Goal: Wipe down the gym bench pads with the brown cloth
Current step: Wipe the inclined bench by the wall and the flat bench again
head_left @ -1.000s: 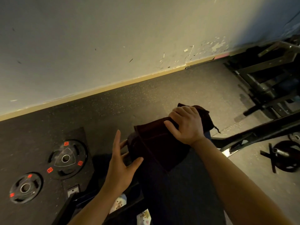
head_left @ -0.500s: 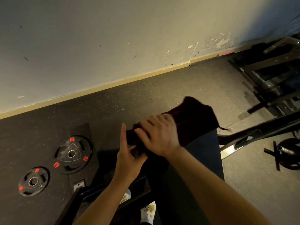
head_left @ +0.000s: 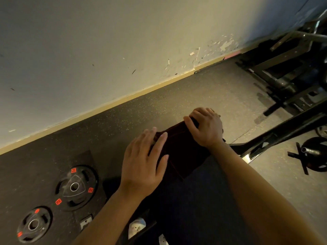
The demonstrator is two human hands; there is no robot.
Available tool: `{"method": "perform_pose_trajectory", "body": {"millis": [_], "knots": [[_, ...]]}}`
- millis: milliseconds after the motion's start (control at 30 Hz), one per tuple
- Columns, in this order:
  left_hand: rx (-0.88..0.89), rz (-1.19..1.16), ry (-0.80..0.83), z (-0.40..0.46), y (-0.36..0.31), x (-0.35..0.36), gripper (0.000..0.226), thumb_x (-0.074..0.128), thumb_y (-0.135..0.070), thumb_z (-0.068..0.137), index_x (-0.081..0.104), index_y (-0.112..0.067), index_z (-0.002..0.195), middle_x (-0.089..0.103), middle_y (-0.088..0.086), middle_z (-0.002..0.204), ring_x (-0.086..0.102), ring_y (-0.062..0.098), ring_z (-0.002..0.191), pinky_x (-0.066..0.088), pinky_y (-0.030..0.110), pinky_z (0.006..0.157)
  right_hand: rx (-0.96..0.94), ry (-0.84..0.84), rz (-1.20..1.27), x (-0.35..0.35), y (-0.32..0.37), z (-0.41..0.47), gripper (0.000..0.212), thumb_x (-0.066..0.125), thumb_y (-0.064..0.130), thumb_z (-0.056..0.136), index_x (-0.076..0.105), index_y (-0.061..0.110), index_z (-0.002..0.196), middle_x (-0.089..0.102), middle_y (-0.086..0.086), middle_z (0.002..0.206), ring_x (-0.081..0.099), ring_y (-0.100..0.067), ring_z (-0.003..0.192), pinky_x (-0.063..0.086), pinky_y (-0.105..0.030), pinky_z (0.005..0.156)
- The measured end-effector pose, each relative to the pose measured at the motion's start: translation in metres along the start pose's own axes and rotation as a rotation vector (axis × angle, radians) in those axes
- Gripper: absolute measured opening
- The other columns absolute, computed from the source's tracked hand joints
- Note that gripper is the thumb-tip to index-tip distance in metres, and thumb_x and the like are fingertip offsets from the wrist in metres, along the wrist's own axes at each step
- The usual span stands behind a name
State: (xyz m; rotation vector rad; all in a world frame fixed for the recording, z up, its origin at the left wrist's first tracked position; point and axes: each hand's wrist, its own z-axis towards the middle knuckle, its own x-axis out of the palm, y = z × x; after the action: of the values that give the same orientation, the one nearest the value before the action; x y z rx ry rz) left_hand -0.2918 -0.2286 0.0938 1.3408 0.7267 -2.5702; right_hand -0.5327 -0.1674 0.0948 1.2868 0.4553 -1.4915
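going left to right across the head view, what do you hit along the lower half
small weight plate → larger weight plate → left hand → brown cloth → right hand → plate with bar stub on the floor

Looking like a small gym here: two weight plates [head_left: 76, 187] [head_left: 33, 224] are lying on speckled rubber flooring [head_left: 134, 114], a padded bench [head_left: 198, 200] is sitting in front, and black steel rack frames [head_left: 290, 71] are standing by the scuffed wall [head_left: 106, 41].
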Motion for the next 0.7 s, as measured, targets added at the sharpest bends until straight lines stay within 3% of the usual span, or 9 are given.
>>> {"method": "perform_pose_trajectory", "body": {"millis": [133,267,367,500,700], "knots": [[0.117,0.251,0.115,0.007,-0.009,0.029,0.053,0.040,-0.043,0.104,0.036,-0.018,0.150,0.048,0.015,0.149,0.052,0.034,0.131,0.046,0.047,0.099,0.179,0.012,0.057,-0.003,-0.012,-0.006,0.070,0.021,0.067,0.092,0.068,0.017,0.105,0.064,0.001,0.100,0.059,-0.018,0.095,0.042,-0.030,0.068],[0.125,0.350,0.166,0.006,-0.010,0.028,0.057,0.037,-0.045,0.102,0.033,-0.020,0.152,0.041,0.011,0.155,0.047,0.033,0.136,0.042,0.047,0.103,0.198,-0.071,0.121,0.005,-0.014,-0.040,0.063,0.029,0.058,0.097,0.047,0.018,0.143,0.049,-0.006,0.143,0.053,-0.026,0.121,0.043,-0.032,0.082],[0.135,0.376,0.188,0.008,-0.012,0.028,0.055,0.037,-0.045,0.102,0.040,-0.021,0.151,0.040,0.010,0.156,0.047,0.033,0.136,0.041,0.047,0.102,0.236,-0.070,0.097,0.013,-0.018,-0.078,0.063,0.025,0.057,0.100,0.021,0.027,0.155,0.030,-0.008,0.159,0.043,-0.032,0.135,0.042,-0.044,0.100],[0.149,0.403,0.174,0.008,-0.013,0.028,0.052,0.037,-0.043,0.102,0.045,-0.019,0.149,0.043,0.010,0.154,0.051,0.033,0.132,0.045,0.045,0.095,0.289,-0.092,0.062,0.024,-0.025,-0.129,0.061,0.020,0.058,0.103,0.023,0.025,0.154,0.032,-0.014,0.158,0.047,-0.041,0.130,0.041,-0.050,0.101],[0.168,0.412,0.127,0.007,-0.011,0.032,0.051,0.040,-0.042,0.102,0.043,-0.020,0.148,0.049,0.011,0.149,0.054,0.032,0.124,0.045,0.044,0.089,0.474,-0.100,0.026,0.026,-0.015,-0.141,0.065,0.014,0.061,0.101,0.026,0.025,0.154,0.038,-0.012,0.148,0.046,-0.035,0.120,0.042,-0.053,0.095]]}}
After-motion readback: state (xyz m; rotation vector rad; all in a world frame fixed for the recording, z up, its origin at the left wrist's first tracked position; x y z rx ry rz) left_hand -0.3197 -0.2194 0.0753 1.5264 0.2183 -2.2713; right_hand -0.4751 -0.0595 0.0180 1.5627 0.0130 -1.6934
